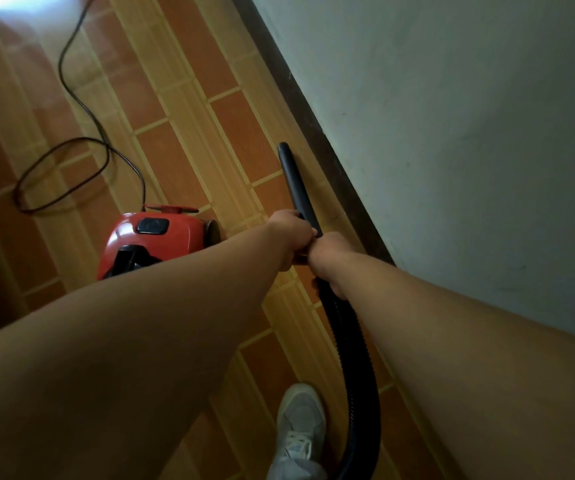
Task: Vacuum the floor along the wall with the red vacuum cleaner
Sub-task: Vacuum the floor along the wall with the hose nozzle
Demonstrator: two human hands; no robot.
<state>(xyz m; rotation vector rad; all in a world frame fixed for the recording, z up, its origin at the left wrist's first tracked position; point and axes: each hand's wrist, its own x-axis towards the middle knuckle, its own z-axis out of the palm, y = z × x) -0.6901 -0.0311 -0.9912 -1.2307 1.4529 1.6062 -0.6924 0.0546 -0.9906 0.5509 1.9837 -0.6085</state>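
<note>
The red vacuum cleaner (147, 239) sits on the tiled floor, left of my arms. Its black nozzle tube (294, 183) points away from me, its tip on the floor close beside the dark skirting (317, 133) of the white wall (452, 133). My left hand (291, 235) grips the near end of the tube. My right hand (331, 263) grips it just behind, where the ribbed black hose (355, 375) begins. The hose curves down past my foot and out of the bottom of the view.
A black power cord (81, 157) loops over the orange and yellow tiles at the left and runs off the top. My grey shoe (298, 427) stands on the floor near the hose. The wall fills the right side.
</note>
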